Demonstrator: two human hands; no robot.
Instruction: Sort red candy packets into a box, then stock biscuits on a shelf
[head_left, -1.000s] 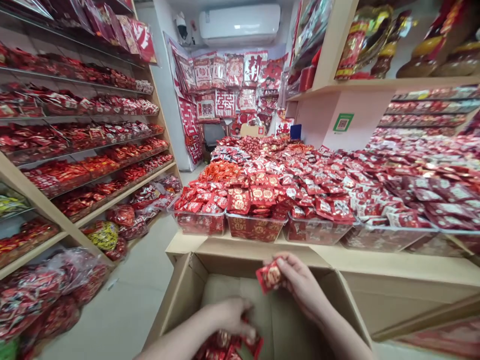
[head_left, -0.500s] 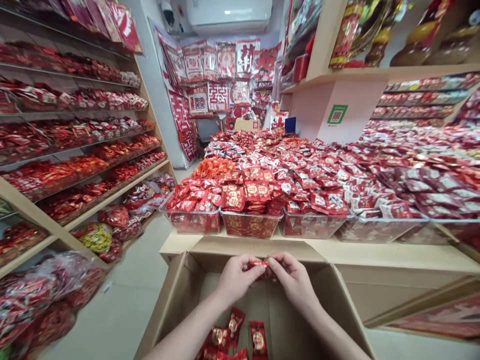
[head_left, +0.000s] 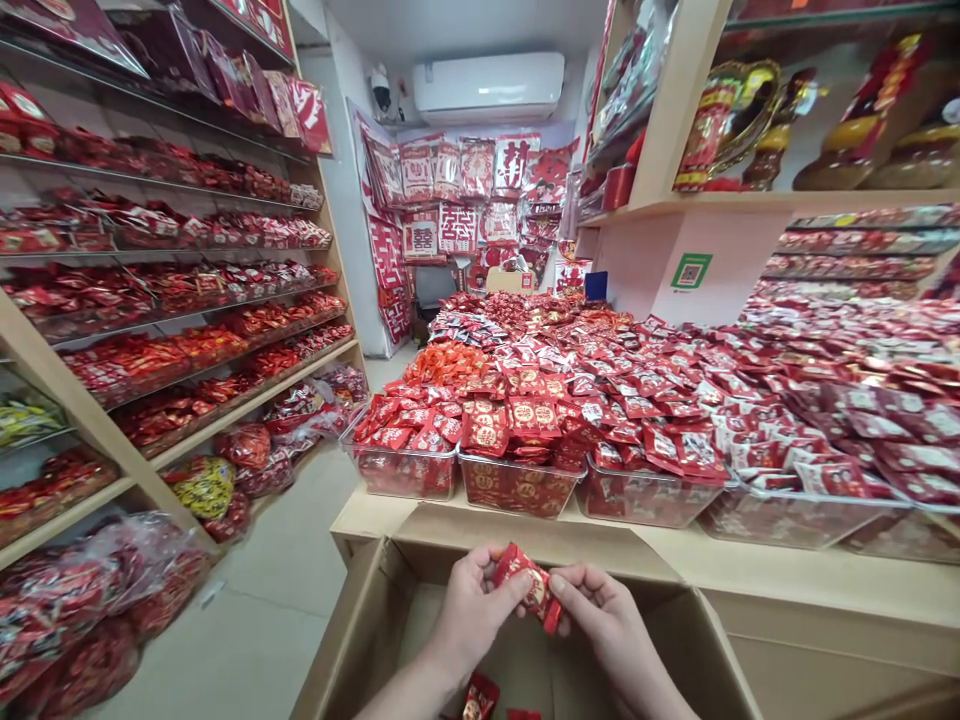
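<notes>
Between my two hands is a small red candy packet point(head_left: 527, 585) with gold print, tilted down to the right. My left hand point(head_left: 480, 605) pinches its left side, thumb across the front. The right end is gripped by the thumb and fingers of my right hand point(head_left: 596, 605). Both hands are over an open cardboard box point(head_left: 420, 610). At the box's bottom, near the lower picture edge, lies another red packet point(head_left: 480, 695); a further one is mostly cut off.
Clear plastic bins point(head_left: 517, 490) heaped with red packets line the wooden counter point(head_left: 375, 515) behind the box. Stocked shelves point(head_left: 187, 340) run along the left, with bagged goods point(head_left: 112, 590) on the floor. A wall cabinet point(head_left: 765, 195) overhangs at upper right.
The view has tilted up, so fewer packets in the box show. The held packet has been turned, and its printed front now faces me. Both hands still hold it.
</notes>
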